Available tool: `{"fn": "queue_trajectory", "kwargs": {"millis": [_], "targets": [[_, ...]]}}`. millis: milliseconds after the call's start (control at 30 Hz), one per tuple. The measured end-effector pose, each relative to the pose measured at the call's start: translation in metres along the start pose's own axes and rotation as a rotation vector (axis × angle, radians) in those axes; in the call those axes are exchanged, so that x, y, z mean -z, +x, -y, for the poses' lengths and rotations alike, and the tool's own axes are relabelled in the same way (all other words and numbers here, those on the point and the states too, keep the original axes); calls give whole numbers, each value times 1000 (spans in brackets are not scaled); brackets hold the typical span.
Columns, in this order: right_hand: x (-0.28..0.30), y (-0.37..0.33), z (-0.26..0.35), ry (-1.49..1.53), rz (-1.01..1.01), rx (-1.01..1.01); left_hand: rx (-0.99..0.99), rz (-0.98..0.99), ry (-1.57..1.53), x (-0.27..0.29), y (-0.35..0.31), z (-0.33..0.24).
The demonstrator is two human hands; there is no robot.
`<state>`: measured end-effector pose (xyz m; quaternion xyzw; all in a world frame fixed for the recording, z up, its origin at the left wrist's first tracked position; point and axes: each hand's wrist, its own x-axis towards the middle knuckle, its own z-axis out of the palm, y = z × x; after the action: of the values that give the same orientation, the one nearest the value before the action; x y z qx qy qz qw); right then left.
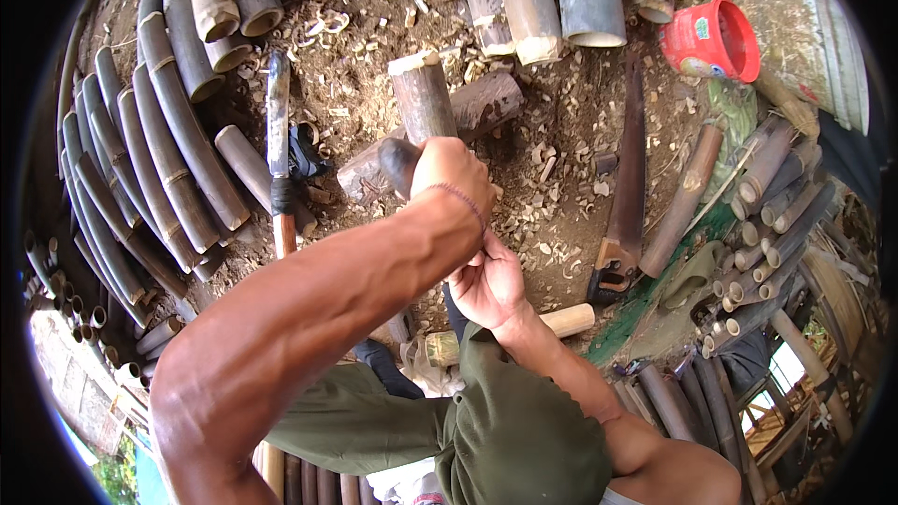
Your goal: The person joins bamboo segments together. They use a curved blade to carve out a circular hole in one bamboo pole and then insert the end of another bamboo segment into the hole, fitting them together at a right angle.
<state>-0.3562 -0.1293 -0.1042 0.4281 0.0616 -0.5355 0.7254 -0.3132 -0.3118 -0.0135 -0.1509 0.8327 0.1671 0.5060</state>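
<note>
Bamboo piece (424,98) just beyond left hand (456,168), clenched round dark rounded handle (399,166), right hand (490,286) curled, hold unclear

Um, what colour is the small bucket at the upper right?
The small bucket is red; the head view shows it best.

The brown earth floor (572,117) is littered with pale shavings (323,28); green netting (708,229) lies toward its right edge, bright foliage (117,473) beyond its near-left corner
</note>
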Motion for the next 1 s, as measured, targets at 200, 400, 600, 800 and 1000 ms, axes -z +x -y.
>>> {"fn": "queue_trajectory", "kwargs": {"millis": [200, 400, 600, 800, 1000], "targets": [[2, -10, -12, -672, -189, -47, 104, 34, -503, -93, -39, -14], [-5, -67, -10, -1527, -215, 185, -54, 47, -1210, -155, -64, -87], [-28, -86, 36, -2602, -216, 391, -121, -116, -2331, -142, -11, -112], [-54, -56, 51, -2787, -306, 40, 136, -618, -2359, -132, 61, -138], [-123, -11, 28, -3308, 100, -451, -154, -532, -3176, -129, 50, -128]]}}
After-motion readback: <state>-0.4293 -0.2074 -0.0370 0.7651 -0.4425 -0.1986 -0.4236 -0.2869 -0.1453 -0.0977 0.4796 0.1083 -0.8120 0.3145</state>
